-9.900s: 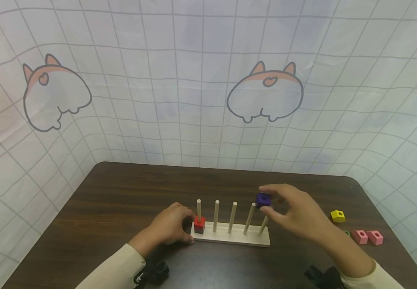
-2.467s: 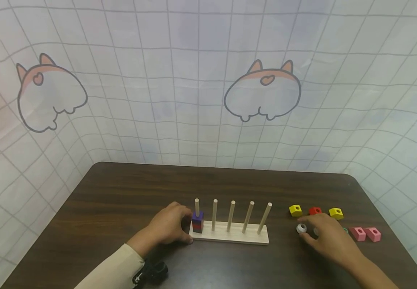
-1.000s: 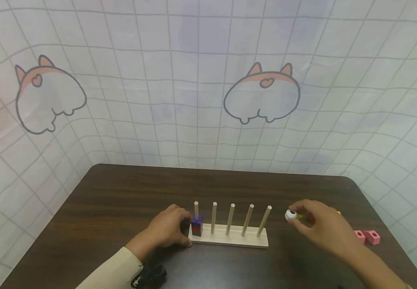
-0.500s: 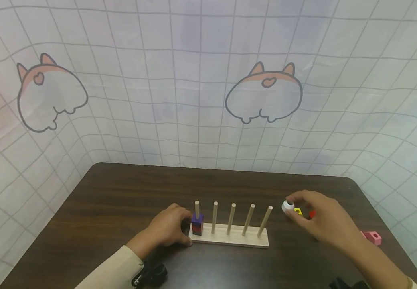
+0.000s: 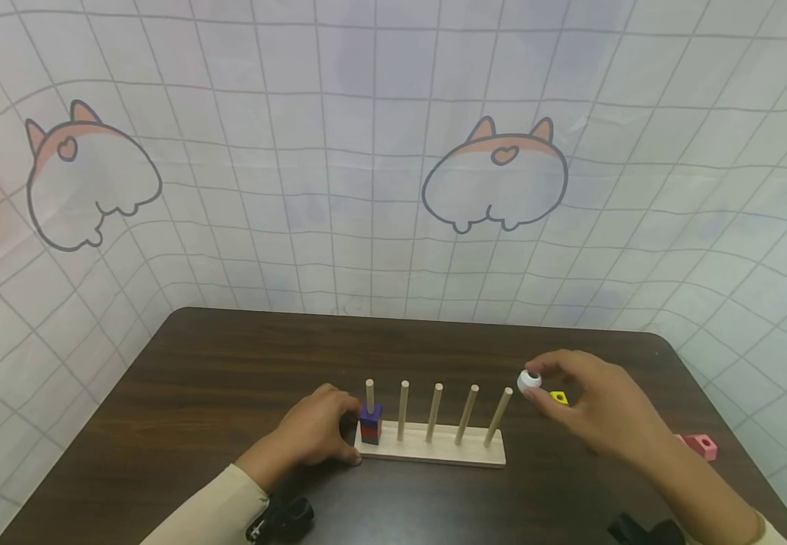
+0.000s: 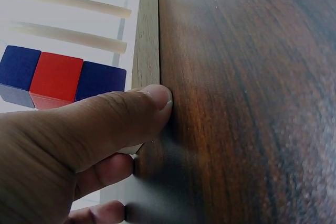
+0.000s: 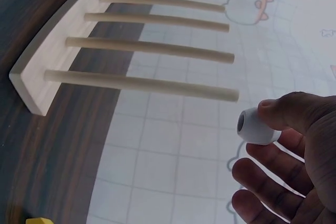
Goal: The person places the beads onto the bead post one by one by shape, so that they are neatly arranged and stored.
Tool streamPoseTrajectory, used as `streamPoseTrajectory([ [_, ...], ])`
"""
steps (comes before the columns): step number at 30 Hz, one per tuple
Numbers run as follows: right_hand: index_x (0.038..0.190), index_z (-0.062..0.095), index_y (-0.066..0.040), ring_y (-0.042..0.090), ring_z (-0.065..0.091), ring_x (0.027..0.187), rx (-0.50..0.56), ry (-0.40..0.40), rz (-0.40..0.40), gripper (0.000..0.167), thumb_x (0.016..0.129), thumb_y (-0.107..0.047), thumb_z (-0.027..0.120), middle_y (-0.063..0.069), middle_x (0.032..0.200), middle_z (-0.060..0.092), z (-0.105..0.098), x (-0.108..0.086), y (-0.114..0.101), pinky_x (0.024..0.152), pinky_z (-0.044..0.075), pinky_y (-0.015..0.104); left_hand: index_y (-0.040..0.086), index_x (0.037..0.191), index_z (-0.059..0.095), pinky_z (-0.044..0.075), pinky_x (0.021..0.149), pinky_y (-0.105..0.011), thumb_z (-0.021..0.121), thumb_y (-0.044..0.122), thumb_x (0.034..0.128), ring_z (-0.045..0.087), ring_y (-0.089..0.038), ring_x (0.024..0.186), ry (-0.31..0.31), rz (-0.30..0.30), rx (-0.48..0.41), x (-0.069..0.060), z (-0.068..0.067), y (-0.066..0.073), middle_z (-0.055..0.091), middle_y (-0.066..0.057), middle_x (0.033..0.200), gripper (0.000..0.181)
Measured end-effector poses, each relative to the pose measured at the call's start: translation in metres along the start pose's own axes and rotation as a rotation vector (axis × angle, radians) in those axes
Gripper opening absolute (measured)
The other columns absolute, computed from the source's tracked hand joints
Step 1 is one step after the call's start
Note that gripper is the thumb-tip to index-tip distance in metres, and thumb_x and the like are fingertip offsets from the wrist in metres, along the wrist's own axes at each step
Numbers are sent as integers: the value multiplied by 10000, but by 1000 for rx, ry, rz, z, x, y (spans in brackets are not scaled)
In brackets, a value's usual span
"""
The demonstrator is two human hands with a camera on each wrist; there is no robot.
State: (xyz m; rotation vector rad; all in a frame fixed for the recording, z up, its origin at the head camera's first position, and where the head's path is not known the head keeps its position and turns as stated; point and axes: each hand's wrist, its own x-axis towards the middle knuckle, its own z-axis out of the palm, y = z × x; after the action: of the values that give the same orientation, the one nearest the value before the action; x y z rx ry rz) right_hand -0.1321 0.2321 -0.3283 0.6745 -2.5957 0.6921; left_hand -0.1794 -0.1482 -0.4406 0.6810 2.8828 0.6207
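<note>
A wooden peg stand (image 5: 427, 448) with several upright pegs lies lengthwise on the table. On its leftmost peg sits a stack of blue, red and blue blocks (image 5: 370, 425), the red in the middle (image 6: 56, 77). My left hand (image 5: 318, 428) holds the stand's left end, its thumb (image 6: 152, 100) pressed on the front edge. Between thumb and forefinger my right hand (image 5: 601, 405) pinches a white bead (image 5: 528, 382). The bead is in the air, just right of the rightmost peg's tip (image 7: 231, 95) and apart from it, its hole turned toward that peg.
A yellow block (image 5: 558, 397) lies behind my right hand. Pink blocks (image 5: 703, 446) are on the table's right side, partly hidden by my forearm. Other pieces there are covered by the hand. A white gridded curtain (image 5: 366, 227) stands behind the table.
A blue block has joined the red one on the leftmost peg. My right hand has picked up the white bead and carried it up and leftward toward the rightmost peg. My left hand stays put.
</note>
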Motion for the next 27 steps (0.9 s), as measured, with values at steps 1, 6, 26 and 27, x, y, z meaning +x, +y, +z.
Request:
streamPoseTrajectory([
  [1,1079,718,-250,100,677,865,4,-2,5,280,841,-198,858,-159,1039,700,0,1,-1,732,560,364,166,1015,723,509,910,-488,987,364,575,574,-253,1125,1,-1,-1,0,0,0,703,8,1088,550],
  [6,1088,718,-238,127,699,872,17,-26,18,256,864,-201,837,-133,1056,706,1,4,-7,748,565,398,171,1011,721,514,894,-493,987,357,571,578,-257,1120,1,-10,-7,0,-1,1,695,-2,1096,548],
  [26,1076,719,-173,126,653,869,44,-26,-54,286,828,-164,862,-97,1033,705,19,20,-23,728,559,378,194,960,717,510,860,-454,986,359,582,571,-219,1072,-6,13,-8,0,-2,1,679,77,981,492],
  [27,1077,719,-172,123,654,874,50,-28,-58,286,829,-164,861,-97,1036,706,20,20,-24,734,560,380,193,962,718,510,861,-454,986,359,581,571,-220,1075,-6,12,-8,0,-2,1,680,76,984,495],
])
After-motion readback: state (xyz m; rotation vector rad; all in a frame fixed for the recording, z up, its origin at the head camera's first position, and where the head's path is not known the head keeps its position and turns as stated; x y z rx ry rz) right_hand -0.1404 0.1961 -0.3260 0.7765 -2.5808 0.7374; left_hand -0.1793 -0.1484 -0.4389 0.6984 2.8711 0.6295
